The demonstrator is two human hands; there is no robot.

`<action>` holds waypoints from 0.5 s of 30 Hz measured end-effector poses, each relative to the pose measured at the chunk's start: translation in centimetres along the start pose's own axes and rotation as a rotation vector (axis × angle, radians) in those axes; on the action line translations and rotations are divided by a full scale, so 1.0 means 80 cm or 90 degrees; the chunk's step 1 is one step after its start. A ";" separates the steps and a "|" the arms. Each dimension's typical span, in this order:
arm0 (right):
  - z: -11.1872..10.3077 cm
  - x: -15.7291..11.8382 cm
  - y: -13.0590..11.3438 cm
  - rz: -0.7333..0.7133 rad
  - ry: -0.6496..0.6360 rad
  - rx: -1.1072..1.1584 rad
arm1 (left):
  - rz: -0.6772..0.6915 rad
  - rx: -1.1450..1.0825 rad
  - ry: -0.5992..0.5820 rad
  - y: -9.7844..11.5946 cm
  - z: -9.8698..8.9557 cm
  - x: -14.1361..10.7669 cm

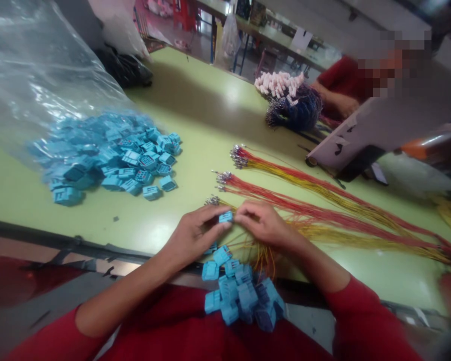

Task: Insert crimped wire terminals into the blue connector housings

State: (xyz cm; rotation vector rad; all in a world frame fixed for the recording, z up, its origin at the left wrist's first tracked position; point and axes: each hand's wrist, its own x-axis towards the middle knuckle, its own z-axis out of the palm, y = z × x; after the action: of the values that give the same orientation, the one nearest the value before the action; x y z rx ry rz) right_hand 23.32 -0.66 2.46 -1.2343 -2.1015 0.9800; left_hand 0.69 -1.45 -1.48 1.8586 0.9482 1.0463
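Observation:
A small light-blue connector housing is pinched between the thumb and forefinger of my left hand. Right beside it, my right hand has its fingertips pressed together at the housing's right end; what is between them is too small to make out. Below my hands hangs a cluster of blue connector housings with yellow wires running to it, at the table's front edge. Metal terminals on wire ends lie just beyond my left fingers.
A heap of blue housings spills from a clear plastic bag at left. Bundles of red wires and yellow wires cross the green table. Across it, a co-worker's arm is near dark wires with pale connectors.

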 end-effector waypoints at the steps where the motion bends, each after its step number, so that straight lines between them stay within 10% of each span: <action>1: -0.005 0.006 0.005 0.002 0.013 -0.002 | -0.023 -0.003 -0.003 0.004 -0.002 0.000; 15: -0.013 0.061 0.027 0.052 0.031 -0.283 | 0.129 -0.037 -0.471 0.093 0.081 0.015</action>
State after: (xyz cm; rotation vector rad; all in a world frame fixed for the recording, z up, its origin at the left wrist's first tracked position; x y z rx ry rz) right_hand 22.98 4.69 1.68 -1.5465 -2.3205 0.5178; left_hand 8.60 -5.22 3.17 2.0828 0.2937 0.4078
